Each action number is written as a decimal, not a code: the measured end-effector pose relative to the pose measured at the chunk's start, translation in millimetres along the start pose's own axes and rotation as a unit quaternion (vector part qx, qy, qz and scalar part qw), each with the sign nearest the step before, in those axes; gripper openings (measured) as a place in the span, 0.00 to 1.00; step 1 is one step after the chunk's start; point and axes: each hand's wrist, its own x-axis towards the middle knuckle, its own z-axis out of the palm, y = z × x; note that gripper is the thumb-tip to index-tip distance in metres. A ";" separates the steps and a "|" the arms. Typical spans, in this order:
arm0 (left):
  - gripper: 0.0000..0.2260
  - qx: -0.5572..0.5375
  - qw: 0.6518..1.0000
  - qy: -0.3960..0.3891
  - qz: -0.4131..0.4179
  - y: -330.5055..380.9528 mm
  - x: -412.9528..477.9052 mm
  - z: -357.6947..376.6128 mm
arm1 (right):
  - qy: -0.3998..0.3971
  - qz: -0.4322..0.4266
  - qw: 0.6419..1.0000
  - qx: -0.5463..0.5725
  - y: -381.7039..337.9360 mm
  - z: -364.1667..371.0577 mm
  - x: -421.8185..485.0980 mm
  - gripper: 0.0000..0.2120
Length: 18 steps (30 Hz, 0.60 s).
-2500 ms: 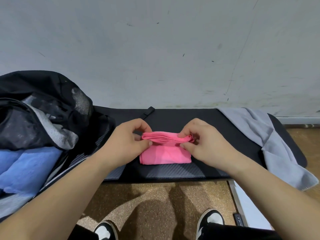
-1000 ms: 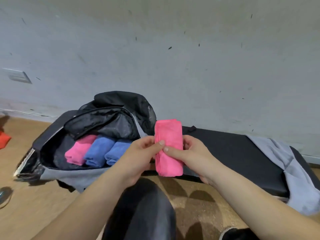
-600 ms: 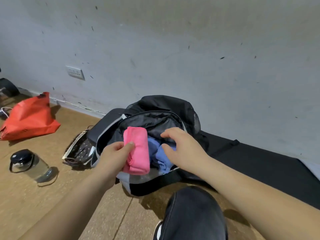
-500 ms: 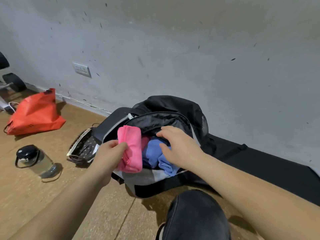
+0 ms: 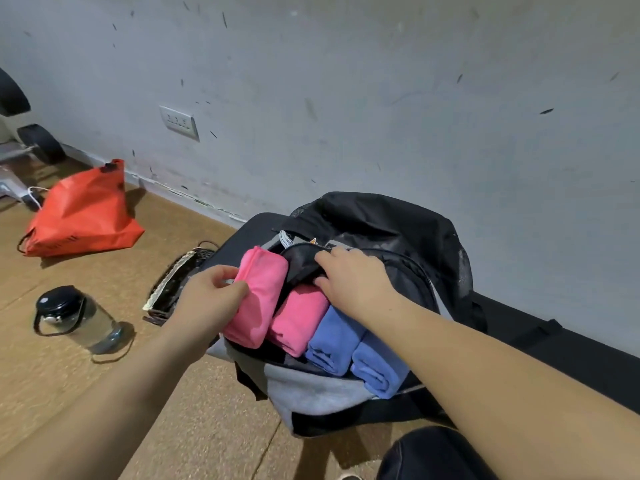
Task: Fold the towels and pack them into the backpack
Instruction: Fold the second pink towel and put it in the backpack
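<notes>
A black and grey backpack lies open on a black bench. My left hand grips a folded pink towel and holds it at the left side of the bag's opening. Beside it inside the bag lie another folded pink towel and two folded blue towels. My right hand grips the black upper flap of the backpack's opening and holds it back.
On the cork floor to the left are a clear bottle with a black lid, an orange bag and a small dark patterned pouch. The grey wall with a socket runs behind. My dark-trousered knee is at the bottom.
The pink towel went from being folded on the bench to the backpack's opening, carried in my left hand. My right hand let go of it and took hold of the bag's flap.
</notes>
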 end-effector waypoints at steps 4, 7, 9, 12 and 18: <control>0.15 0.023 1.000 -0.001 0.013 -6.4 7.6 -11.4 | 0.052 0.076 0.990 0.111 12.0 -14.6 8.9 0.11; 0.10 0.047 0.999 0.002 0.023 -6.4 22.1 -9.2 | 0.060 0.133 0.966 0.213 28.5 -31.9 15.9 0.14; 0.07 0.077 0.995 -0.040 0.045 0.4 28.0 -2.9 | 0.080 0.143 0.956 0.243 35.9 -40.2 15.8 0.13; 0.07 0.150 0.980 -0.093 0.088 3.5 35.2 7.1 | 0.087 0.126 0.956 0.252 37.5 -39.2 12.6 0.12; 0.10 0.223 0.968 -0.021 0.114 0.0 34.1 9.9 | -0.009 -0.021 0.976 0.218 22.8 -11.3 -3.8 0.22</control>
